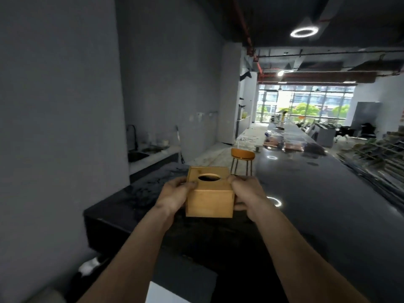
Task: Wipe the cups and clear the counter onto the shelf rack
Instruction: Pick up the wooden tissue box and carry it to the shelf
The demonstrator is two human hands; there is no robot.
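Observation:
A square wooden tissue box (208, 202) with an oval hole in its lid is held up in front of me, above the black counter (317, 204). My left hand (175, 193) grips its left side, thumb on the lid. On the opposite side my right hand (246, 193) clasps the box, fingers curled over the top edge. No tissue shows in the hole. No cups and no shelf rack are in view.
The long glossy counter runs away to the right, with bags and clutter (290, 145) at its far end. An orange stool (242, 159) stands beyond the box. A sink with a black tap (136, 149) lies by the grey wall at left.

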